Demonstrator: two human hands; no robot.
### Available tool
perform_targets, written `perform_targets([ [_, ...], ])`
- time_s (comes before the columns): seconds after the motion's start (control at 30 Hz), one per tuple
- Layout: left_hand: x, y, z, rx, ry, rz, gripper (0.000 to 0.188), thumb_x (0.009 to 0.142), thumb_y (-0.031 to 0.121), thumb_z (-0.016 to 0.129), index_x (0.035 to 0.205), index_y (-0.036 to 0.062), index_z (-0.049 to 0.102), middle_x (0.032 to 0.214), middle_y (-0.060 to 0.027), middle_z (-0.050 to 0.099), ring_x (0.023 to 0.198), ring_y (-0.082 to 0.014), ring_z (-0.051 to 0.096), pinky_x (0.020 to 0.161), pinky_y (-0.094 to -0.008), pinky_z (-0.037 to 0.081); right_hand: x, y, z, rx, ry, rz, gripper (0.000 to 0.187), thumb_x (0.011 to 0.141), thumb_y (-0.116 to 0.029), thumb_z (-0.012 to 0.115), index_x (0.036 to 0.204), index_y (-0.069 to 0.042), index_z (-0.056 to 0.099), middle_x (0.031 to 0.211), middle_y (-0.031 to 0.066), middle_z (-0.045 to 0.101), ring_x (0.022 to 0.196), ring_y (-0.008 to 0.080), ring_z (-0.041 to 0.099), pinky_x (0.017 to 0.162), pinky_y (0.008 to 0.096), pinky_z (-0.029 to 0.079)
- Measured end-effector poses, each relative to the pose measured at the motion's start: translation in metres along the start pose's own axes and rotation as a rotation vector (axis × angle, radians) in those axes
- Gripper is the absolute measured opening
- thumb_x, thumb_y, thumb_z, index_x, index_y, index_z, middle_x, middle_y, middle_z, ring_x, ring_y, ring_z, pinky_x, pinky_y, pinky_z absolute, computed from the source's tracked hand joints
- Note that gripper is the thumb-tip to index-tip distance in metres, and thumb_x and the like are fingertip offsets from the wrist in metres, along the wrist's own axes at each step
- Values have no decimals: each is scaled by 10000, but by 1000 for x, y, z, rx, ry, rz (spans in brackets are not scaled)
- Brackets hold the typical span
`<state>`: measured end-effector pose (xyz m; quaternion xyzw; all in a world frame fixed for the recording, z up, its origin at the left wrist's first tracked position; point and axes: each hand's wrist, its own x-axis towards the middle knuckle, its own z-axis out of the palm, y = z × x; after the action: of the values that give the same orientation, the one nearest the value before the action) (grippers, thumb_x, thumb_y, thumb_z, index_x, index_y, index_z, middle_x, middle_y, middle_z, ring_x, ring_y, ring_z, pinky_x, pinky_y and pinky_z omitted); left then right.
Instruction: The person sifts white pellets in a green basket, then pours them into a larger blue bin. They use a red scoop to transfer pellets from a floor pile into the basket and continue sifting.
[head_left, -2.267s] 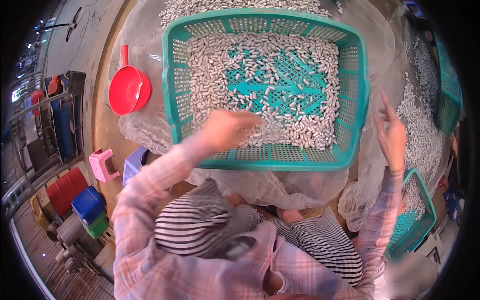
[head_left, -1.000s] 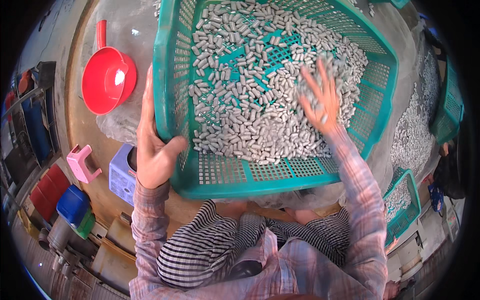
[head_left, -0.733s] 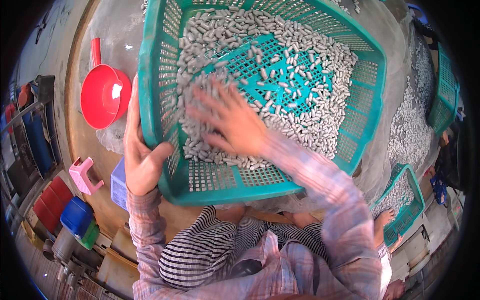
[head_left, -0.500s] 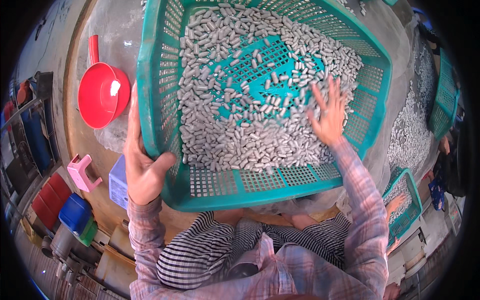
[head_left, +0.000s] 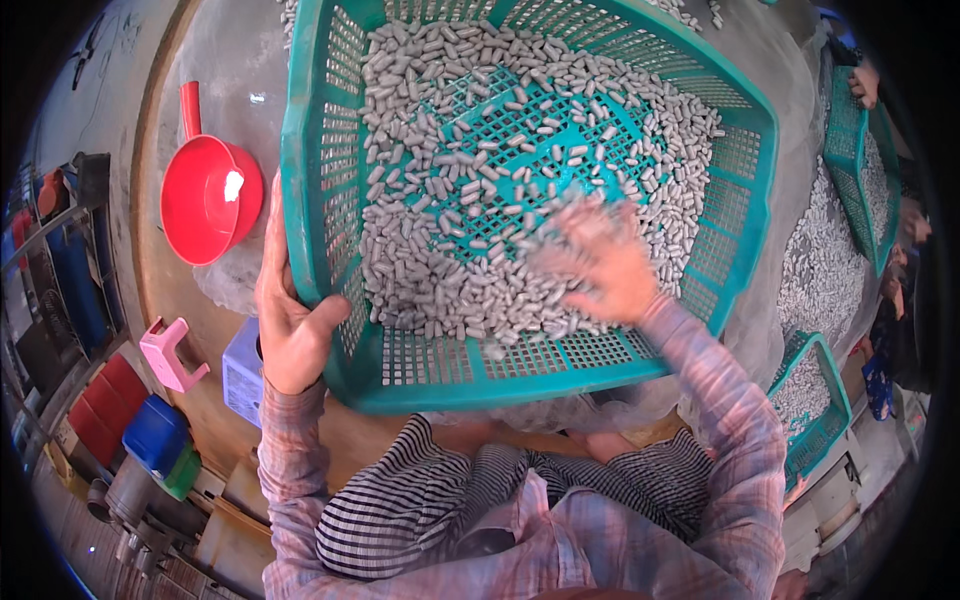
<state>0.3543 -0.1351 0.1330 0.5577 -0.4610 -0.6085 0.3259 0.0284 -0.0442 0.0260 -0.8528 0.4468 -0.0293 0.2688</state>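
A large green plastic basket [head_left: 740,200] with latticed walls lies tilted in front of me. Small grey capsule-shaped pieces [head_left: 440,285] are spread over its bottom, thickest along the sides, with the lattice showing through in the middle. My left hand [head_left: 297,335] is closed round the basket's left wall near the front corner, thumb on the inner side. Over the pieces, right of the basket's middle, my right hand [head_left: 605,262] sweeps with thumb apart and fingers stretched, blurred by motion. Nothing shows gripped in it.
A red dipper [head_left: 205,200] rests left of the basket, by a pink stool [head_left: 173,355] and a bluish plastic crate [head_left: 243,375]. At right, more pieces [head_left: 825,250] cover the sheet, beside a smaller green basket [head_left: 838,425]. Another person's hand [head_left: 865,84] is at a green basket [head_left: 845,130].
My right hand has moved left and slightly toward me across the pieces, which have shifted. My left hand keeps its hold. At right, a co-worker's basket has moved and another person's hand has left the smaller basket.
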Motion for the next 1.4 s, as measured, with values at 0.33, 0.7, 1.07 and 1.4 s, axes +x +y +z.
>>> perform_targets([
  [0.33, 3, -12, 3, -31, -101, 106, 982, 529, -92, 453, 1473, -29, 187, 1465, -126, 320, 1339, -214, 354, 1101, -334, 288, 121, -87, 25, 126, 361, 104, 740, 850, -502, 556, 1467, -188, 294, 1536, 100, 223, 1419, 374, 141, 1107, 628, 91],
  [0.7, -46, -40, 34, 776, 124, 369, 762, 785, -83, 517, 1472, 10, 200, 1489, -173, 311, 1329, -275, 378, 1078, -370, 323, -162, -5, -107, -183, 531, 451, 504, 720, -42, 666, 1217, -63, 583, 1212, 178, 569, 1112, 324, 564, 921, 381, 468],
  [1.07, -21, -151, 43, 1027, 199, 545, 778, 800, 43, 568, 1479, 36, 187, 1512, -206, 238, 1384, -380, 255, 1115, -425, 255, -214, 22, -40, 594, 888, 674, 511, 812, -19, 631, 1294, 46, 472, 1223, 138, 574, 1073, 184, 572, 927, 312, 448],
  [1.4, -6, -178, 188, 1297, -367, 220, 1257, 614, 670, 736, 1506, 100, 58, 1536, -250, -93, 1371, -519, -139, 1028, -698, -23, -218, 74, -31, 813, 1096, 763, 498, 949, -43, 503, 1419, 13, 347, 1450, 117, 390, 1248, 167, 455, 1023, 287, 376],
])
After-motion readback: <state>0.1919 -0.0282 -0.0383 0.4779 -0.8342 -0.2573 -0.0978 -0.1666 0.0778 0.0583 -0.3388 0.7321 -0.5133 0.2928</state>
